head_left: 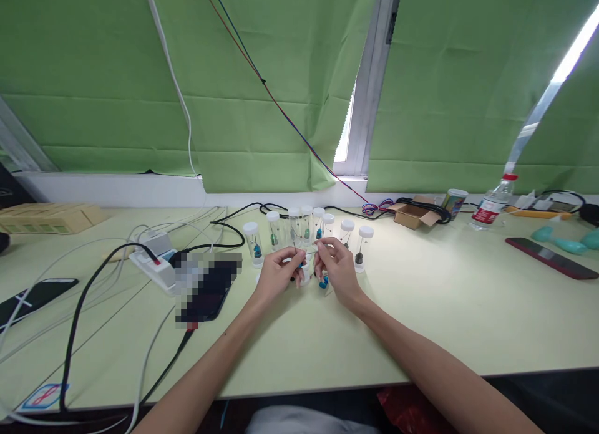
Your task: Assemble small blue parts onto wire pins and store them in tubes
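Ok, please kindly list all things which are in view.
Vials: at least eight, clear, white caps, centre
Small parts: several, blue, centre
Phones: two, dark, left
Slab: one, dark, right
Power strip: one, white, left
Cables: several, black, white, left and back
Box row: one, tan, back left
Open box: one, brown, back
Tub: one, multicoloured, right
Bottle: one, clear, right
Rounded items: several, teal, right
Stick: one, yellow, right
Blinds: several, green, back
Tabletop: one, pale yellow, beneath
Crinkled item: one, red, bottom
Left hand: one, bare, centre
Right hand: one, bare, centre
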`<act>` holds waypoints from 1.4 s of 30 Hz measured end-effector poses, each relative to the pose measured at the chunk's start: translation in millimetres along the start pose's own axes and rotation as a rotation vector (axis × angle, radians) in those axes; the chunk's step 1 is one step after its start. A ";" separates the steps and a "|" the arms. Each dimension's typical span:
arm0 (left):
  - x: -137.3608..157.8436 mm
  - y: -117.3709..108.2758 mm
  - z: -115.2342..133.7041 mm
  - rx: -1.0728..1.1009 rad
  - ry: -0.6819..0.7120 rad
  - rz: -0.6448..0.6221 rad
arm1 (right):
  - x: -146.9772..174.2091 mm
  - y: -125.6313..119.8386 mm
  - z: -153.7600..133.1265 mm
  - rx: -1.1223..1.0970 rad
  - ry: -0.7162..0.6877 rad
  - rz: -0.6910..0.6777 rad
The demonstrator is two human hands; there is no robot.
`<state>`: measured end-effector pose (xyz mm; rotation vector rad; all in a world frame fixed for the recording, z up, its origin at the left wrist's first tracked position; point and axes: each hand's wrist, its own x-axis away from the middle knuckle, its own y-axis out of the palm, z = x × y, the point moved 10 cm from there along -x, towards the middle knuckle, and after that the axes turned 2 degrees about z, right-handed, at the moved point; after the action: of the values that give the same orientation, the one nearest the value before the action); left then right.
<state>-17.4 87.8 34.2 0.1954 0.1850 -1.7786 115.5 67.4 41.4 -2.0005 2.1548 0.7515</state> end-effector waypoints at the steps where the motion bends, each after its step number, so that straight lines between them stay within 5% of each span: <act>1: -0.4 -0.3 -1.6 0.018 -0.001 -0.002 | -0.3 0.4 -0.1 -0.005 -0.006 -0.005; 42: 0.8 0.1 -2.9 0.014 -0.024 0.002 | -1.7 -8.9 12.1 0.060 0.076 0.063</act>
<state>-17.4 87.7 31.2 0.1839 0.1547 -1.7802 121.3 73.9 29.0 -1.9707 2.2637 0.6211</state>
